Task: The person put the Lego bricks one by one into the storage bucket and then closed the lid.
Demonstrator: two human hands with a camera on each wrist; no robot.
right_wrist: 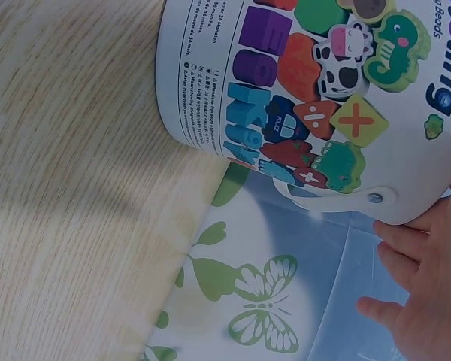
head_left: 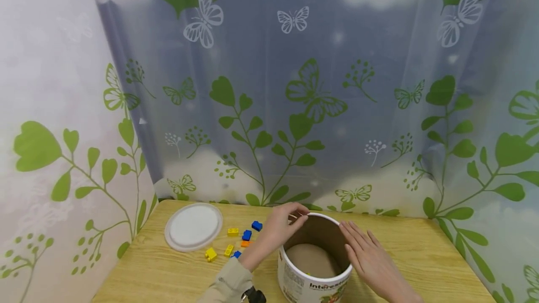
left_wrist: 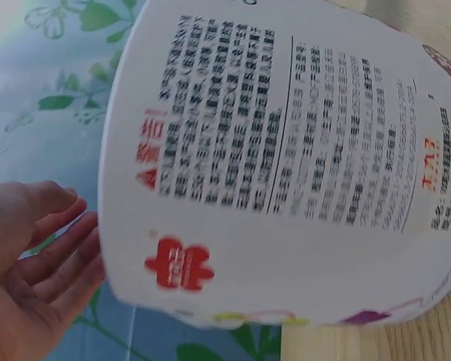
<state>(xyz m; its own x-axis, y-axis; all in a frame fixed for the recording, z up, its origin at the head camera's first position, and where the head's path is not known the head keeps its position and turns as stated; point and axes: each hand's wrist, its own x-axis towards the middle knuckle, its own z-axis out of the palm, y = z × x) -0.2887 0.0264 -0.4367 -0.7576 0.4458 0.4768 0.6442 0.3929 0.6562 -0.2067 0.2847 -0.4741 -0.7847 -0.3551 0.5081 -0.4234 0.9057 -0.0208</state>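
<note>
A white round bucket point(head_left: 290, 272) printed with text and toy pictures stands on the table between the hands, its brown inside facing up. A small yellow bit point(head_left: 309, 274) shows inside by the near wall. My left hand point(head_left: 283, 226) is at the bucket's back left rim, thumb and fingers apart; in the left wrist view its fingertips point(left_wrist: 90, 226) meet the bucket's edge. Flat along the right rim lies my right hand point(head_left: 372, 258), its fingers straight. In the right wrist view its fingers point(right_wrist: 406, 237) are beside the rim and the white handle point(right_wrist: 323, 201).
Left of the bucket lie several toy bricks: yellow point(head_left: 211, 254), blue point(head_left: 257, 225) and orange point(head_left: 246, 243). A round white lid point(head_left: 193, 226) rests at the table's back left. Patterned curtains point(head_left: 269, 106) stand behind the wooden table point(head_left: 168, 275) and at both sides.
</note>
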